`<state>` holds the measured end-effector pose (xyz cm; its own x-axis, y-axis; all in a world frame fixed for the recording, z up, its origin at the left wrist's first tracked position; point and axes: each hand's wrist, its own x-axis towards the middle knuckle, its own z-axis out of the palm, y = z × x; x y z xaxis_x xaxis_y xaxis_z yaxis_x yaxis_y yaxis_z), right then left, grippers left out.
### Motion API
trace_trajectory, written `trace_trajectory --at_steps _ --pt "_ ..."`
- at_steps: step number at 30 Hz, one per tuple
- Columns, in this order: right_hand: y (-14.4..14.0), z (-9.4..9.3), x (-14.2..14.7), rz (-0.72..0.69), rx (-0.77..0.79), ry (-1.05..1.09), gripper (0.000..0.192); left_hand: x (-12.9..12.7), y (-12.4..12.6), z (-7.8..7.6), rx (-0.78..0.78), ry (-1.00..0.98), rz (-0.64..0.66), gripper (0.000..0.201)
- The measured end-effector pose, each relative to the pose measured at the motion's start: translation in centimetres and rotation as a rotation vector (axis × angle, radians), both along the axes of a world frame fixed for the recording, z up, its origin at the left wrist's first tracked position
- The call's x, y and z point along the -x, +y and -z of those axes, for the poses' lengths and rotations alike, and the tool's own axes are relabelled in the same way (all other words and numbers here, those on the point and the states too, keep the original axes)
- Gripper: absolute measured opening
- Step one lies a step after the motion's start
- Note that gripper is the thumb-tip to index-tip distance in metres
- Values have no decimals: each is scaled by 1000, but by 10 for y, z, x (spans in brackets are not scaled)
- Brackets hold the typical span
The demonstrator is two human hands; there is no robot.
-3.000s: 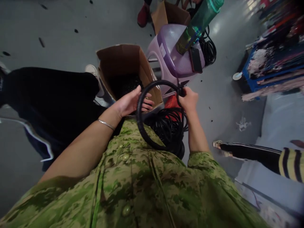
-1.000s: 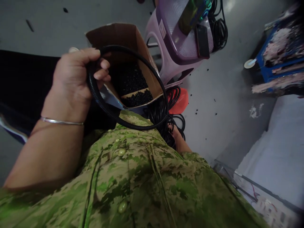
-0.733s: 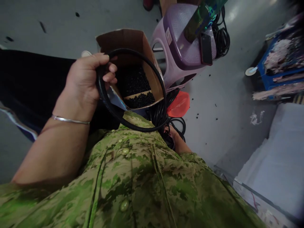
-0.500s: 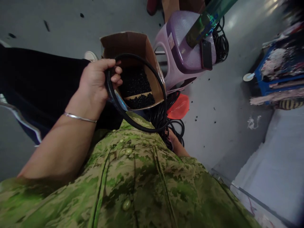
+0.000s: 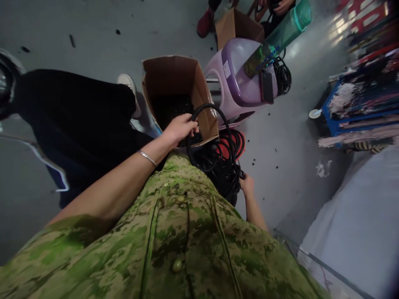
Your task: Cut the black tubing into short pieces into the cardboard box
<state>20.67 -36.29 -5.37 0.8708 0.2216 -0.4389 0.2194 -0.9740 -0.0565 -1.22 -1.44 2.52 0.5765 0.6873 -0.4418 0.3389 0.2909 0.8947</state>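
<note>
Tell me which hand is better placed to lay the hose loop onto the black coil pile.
Left, probably. The left hand already grips the hose loop just above the coil pile; the right hand is low at the pile's edge, touching the coils.

An open cardboard box (image 5: pixel 174 89) stands on the floor (image 5: pixel 77 29) ahead of me; my left hand (image 5: pixel 179 128) rests at its near edge, on a hose loop (image 5: pixel 212 133); a heap of coiled hose (image 5: pixel 224 166) lies just right of the box; my right hand (image 5: pixel 247 182) sits at its near right side; a stool (image 5: pixel 233 83) stands beyond, right of the box, bearing a bottle (image 5: pixel 277 39) and a phone (image 5: pixel 267 86); a second box (image 5: pixel 237 27) lies behind it.
</note>
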Motion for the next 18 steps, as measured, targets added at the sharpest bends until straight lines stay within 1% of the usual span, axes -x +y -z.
trace_trajectory --at_steps 2,4,5,7,9,11,13,16,18 --pt "1 -13 -7 -80 129 -61 19 -6 -9 13 -108 110 191 20" --pt "4 -28 -14 -90 163 -109 22 -9 -16 23 -258 288 393 23" --pt "6 -35 -19 -85 145 -139 22 -9 -17 27 -331 388 470 26" --pt "12 -49 -28 -46 34 -152 18 -7 -18 30 -447 534 580 32" --pt "20 -58 -34 10 -197 -95 15 -5 -19 27 -524 574 651 37" --pt "33 -61 -36 113 -434 34 17 -5 -22 19 -570 486 731 38" --pt "49 -59 -33 207 -608 154 20 -10 -30 9 -567 330 842 36" --pt "73 -52 -24 302 -756 252 25 -20 -48 -5 -510 112 987 32" --pt "84 -47 -18 346 -818 330 27 -28 -61 -11 -424 -29 1088 28"
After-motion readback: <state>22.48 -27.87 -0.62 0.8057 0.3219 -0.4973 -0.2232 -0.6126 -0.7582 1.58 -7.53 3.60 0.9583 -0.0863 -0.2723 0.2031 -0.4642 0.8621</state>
